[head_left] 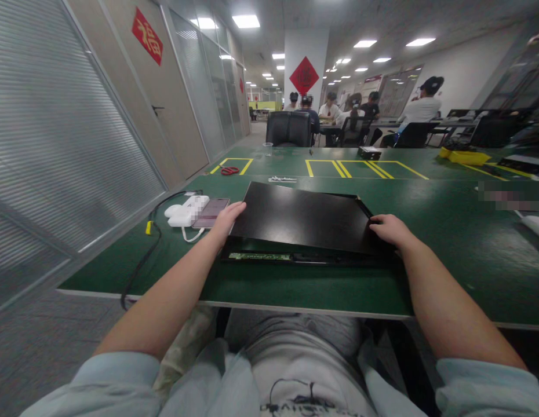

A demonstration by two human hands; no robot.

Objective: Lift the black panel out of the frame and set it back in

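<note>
A flat black panel (304,217) lies tilted over a black frame (343,260) on the green table. A strip of green circuit board (259,256) shows along the frame's near edge. My left hand (228,221) grips the panel's left edge, its fingers partly hidden behind it. At the right edge of the panel and frame, my right hand (392,229) is closed, with its thumb below and fingertips at the rim; it holds the panel's right side.
Left of the panel are a phone (211,212), a white device (189,211) and a black cable (143,260). Farther back lie red scissors (229,171), white strips (282,179), a black box (369,153) and a yellow tray (464,156). Several people sit beyond the table.
</note>
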